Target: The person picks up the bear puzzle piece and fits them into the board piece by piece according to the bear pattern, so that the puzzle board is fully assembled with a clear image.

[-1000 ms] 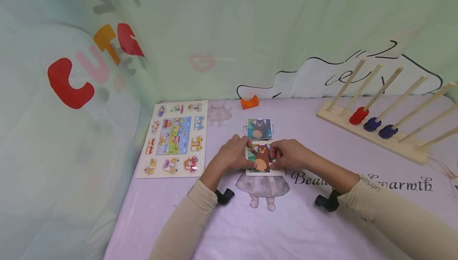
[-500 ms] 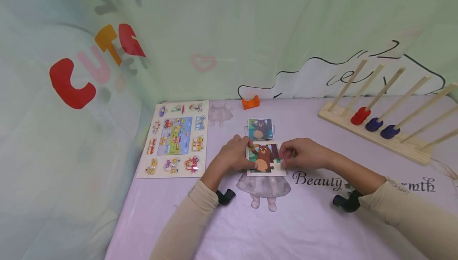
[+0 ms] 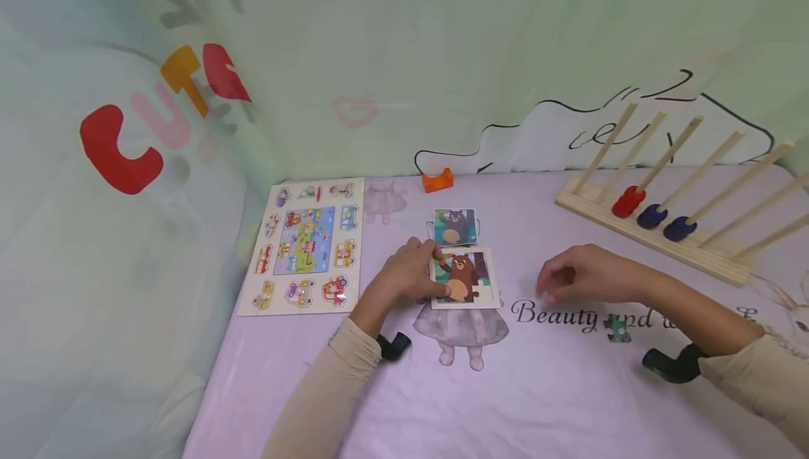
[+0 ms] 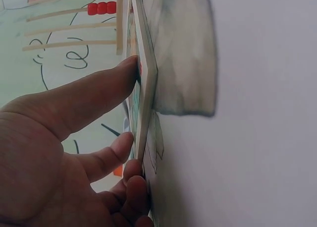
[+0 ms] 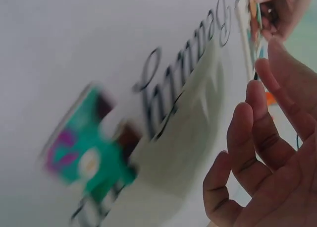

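A bear jigsaw puzzle [image 3: 464, 276] in a white tray lies flat on the table. Bare white shows at its lower right corner. My left hand [image 3: 407, 269] holds the tray by its left side, thumb on the picture and fingers at the edge; the left wrist view shows the thumb [image 4: 94, 98] against the face. My right hand [image 3: 588, 276] hovers to the right of the puzzle, fingers loosely bent around nothing. Below that hand lies a loose green jigsaw piece [image 3: 618, 330], seen blurred with a purple spot in the right wrist view.
A small bear picture card [image 3: 454, 227] lies just behind the tray. At the left is a vehicle puzzle board [image 3: 246, 304], and an orange holder [image 3: 437, 180] sits at the back. The wooden peg rack [image 3: 651, 231] with red and blue beads stands at the back right.
My right hand has left the puzzle and moved to the right, toward the loose piece, which has come into view. My left hand keeps its place on the tray.
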Demonstrator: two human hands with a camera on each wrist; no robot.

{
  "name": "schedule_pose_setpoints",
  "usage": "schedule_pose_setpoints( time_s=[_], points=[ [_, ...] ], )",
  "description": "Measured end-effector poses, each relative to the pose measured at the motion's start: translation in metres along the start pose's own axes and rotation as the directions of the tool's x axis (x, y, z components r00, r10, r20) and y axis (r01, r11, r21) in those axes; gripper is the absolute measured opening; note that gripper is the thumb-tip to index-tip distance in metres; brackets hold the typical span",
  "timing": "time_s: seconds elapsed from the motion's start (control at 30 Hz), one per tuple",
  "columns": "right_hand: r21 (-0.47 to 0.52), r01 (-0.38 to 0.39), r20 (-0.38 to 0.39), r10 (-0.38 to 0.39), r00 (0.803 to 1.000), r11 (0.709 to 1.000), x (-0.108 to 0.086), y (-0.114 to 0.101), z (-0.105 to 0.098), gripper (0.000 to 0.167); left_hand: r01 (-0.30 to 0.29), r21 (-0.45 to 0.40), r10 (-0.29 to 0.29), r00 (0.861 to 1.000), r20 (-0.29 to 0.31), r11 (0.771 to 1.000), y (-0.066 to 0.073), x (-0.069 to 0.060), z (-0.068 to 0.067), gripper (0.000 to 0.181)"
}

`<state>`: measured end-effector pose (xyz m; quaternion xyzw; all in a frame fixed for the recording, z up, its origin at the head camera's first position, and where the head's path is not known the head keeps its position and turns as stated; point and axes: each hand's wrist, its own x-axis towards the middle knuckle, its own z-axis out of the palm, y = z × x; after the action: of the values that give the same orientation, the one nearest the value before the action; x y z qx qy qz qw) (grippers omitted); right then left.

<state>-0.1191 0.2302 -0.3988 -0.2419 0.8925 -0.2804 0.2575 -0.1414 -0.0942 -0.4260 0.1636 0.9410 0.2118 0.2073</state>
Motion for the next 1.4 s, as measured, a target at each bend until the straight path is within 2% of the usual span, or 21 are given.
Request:
schedule_pose_setpoints(
  time_s=[0.23, 0.47, 0.57, 0.9, 1.17, 1.4],
  points=[
    [-0.003, 0.008, -0.015, -0.008, 1.0, 1.0, -0.023, 0.028, -0.006, 0.016, -0.001, -0.008, 0.001, 1.0, -0.011, 1.0, -0.001, 0.0, 0.001, 0.05],
    [-0.011, -0.039, -0.008, 0.039, 0.999, 0.999, -0.038, 0.049, -0.007, 0.016, -0.005, -0.011, 0.005, 1.0, -0.011, 1.0, -0.002, 0.002, 0.002, 0.049],
    [-0.016, -0.023, -0.008, 0.023, 1.0, 1.0, -0.043, 0.056, -0.008, 0.017, -0.004, -0.011, 0.004, 1.0, -0.008, 1.0, -0.001, 0.002, 0.001, 0.05],
    [-0.039, -0.016, -0.012, 0.015, 1.0, 0.999, -0.054, 0.066, -0.008, 0.022, -0.002, -0.01, 0.002, 1.0, -0.01, 1.0, -0.001, 0.002, 0.002, 0.049],
    [-0.037, -0.025, -0.01, 0.024, 1.0, 0.999, -0.056, 0.071, -0.004, 0.023, -0.006, -0.015, 0.005, 1.0, -0.008, 1.0, -0.001, 0.001, 0.002, 0.048],
    [-0.039, -0.003, -0.014, 0.002, 1.0, 0.999, -0.056, 0.072, -0.003, 0.022, -0.004, -0.016, 0.003, 1.0, -0.008, 1.0, -0.001, 0.0, 0.002, 0.048]
  ],
)
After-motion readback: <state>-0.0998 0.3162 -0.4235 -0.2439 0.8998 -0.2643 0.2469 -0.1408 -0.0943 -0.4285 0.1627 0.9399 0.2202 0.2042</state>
